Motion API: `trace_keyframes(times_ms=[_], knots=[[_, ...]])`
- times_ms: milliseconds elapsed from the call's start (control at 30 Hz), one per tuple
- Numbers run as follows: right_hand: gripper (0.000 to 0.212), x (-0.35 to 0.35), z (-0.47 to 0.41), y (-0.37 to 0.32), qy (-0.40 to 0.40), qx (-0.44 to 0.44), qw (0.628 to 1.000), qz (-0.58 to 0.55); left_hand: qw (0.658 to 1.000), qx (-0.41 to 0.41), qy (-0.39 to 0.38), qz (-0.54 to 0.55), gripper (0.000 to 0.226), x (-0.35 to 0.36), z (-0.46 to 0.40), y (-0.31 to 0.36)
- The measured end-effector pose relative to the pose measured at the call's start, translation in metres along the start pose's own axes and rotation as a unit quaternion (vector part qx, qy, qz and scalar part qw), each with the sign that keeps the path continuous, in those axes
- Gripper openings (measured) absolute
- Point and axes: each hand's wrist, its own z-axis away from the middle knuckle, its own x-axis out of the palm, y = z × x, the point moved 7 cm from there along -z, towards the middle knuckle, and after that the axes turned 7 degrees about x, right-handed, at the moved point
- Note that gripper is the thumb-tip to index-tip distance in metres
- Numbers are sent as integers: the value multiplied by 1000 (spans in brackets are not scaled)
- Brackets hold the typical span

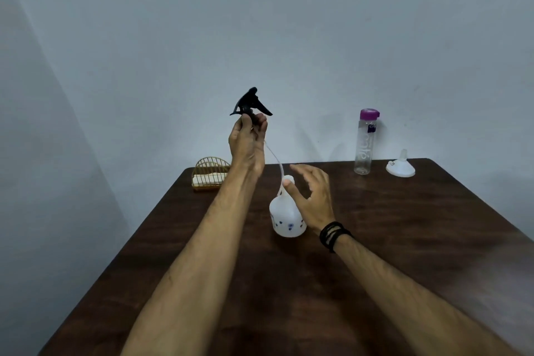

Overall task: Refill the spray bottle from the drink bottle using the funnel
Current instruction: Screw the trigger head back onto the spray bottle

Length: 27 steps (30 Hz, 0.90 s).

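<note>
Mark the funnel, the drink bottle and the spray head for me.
funnel (400, 168): head view, on its white cone, wide mouth down.
drink bottle (364, 150): head view, mid clear body.
spray head (250, 102): head view, black trigger top, gripped by the left hand (248, 141).

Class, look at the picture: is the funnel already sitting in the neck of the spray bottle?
No, the funnel lies upside down on the table beside the drink bottle, apart from the spray bottle.

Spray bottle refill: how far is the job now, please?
Done: the black spray head is off the spray bottle. In hand: the left hand lifts it, its tube still in the neck; the right hand is open beside the bottle. Left: the funnel and the capped drink bottle stand untouched.
</note>
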Motion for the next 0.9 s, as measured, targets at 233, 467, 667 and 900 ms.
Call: trace_keyframes(times_ms=[233, 467, 667, 900], knots=[[8, 0, -34, -16, -29, 57, 990, -128, 999, -11, -25, 37, 18, 29, -9, 1], [12, -4, -45, -17, -5, 44, 994, -103, 999, 2, -54, -2, 18, 24, -10, 5], [11, -6, -49, -23, -2, 19, 998, -62, 996, 20, -80, -32, 18, 29, -13, 12], [4, 1, -37, 0, -30, 45, 998, -41, 985, 28, -102, -133, 14, 9, 0, -5]])
